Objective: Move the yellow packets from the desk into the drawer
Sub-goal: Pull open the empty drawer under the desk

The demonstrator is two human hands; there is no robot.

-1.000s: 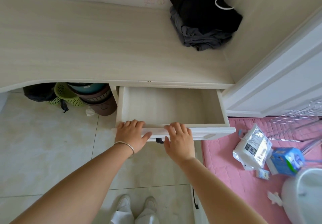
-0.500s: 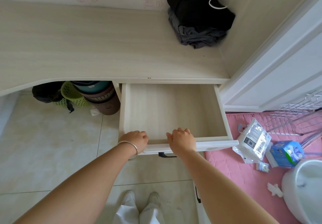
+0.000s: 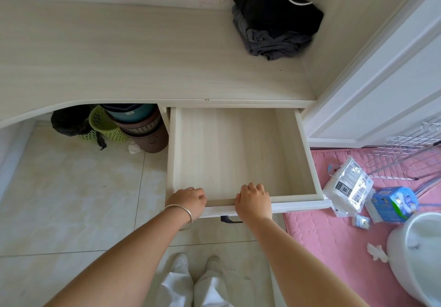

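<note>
- Far to the left of the left hand, under the curved edge of the worktop (image 3: pixel 119 68), a black bag (image 3: pixel 69 120), a green perforated basket (image 3: pixel 105 126) and stacked brown bins (image 3: pixel 145 130) sit together on the tiled floor (image 3: pixel 59 199).
- The left hand (image 3: pixel 188 200), with a silver bangle (image 3: pixel 183 213) on its wrist, is curled shut over the near left corner of the drawer's front rail, fingers hooked inside.
- Between the two hands a dark handle (image 3: pixel 229 220) shows under the drawer front.
- The drawer (image 3: pixel 307 154) is pulled far out towards the person; its pale wood floor, just beyond both hands, is bare.
- The right hand (image 3: pixel 254 201) is closed on the same front rail, just beside the left one, fingers bent over the edge.
- Below the hands, white trousers and pale shoes (image 3: pixel 198 266) stand on the tiles.
- No yellow packets can be made out anywhere in view, on the worktop or in the drawer.
- Well beyond the right hand, at the far corner of the worktop, lies a heap of black and grey clothing (image 3: pixel 274 20) with a white cord on top.
- To the right of the right hand, a white plastic pack (image 3: pixel 348 187) and a blue carton (image 3: pixel 393 201) lie on a pink mat (image 3: pixel 322 235), near a white tub (image 3: pixel 420 251) and a wire rack (image 3: pixel 405 154).
</note>
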